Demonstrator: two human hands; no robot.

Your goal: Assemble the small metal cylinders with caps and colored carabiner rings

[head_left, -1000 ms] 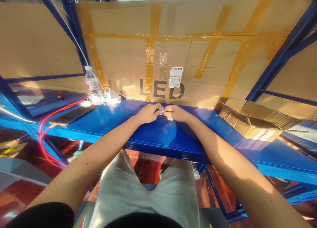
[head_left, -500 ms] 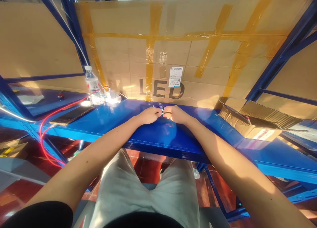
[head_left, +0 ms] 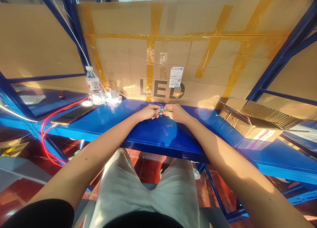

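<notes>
My left hand [head_left: 151,112] and my right hand [head_left: 176,112] meet over the blue metal shelf [head_left: 153,135], close to its back edge. Between them runs a thin, short strand with green and yellow-orange colours [head_left: 168,110], too small for me to name its kind. The fingertips of my left hand pinch its left end. My right hand is curled closed around the other part, which its fingers partly hide. Just behind the hands, small shiny marks or bits show on the shelf; I cannot make them out.
A large cardboard box [head_left: 116,66] marked LED stands behind the shelf. To the left are a water bottle [head_left: 92,84], a white plug adapter [head_left: 113,96], a phone [head_left: 73,115] and a red cable [head_left: 61,110]. An opened small carton [head_left: 250,124] sits at the right.
My left hand has turned so its fingertips show, and the coloured strand is more visible between the hands. My right hand stays in nearly the same place.
</notes>
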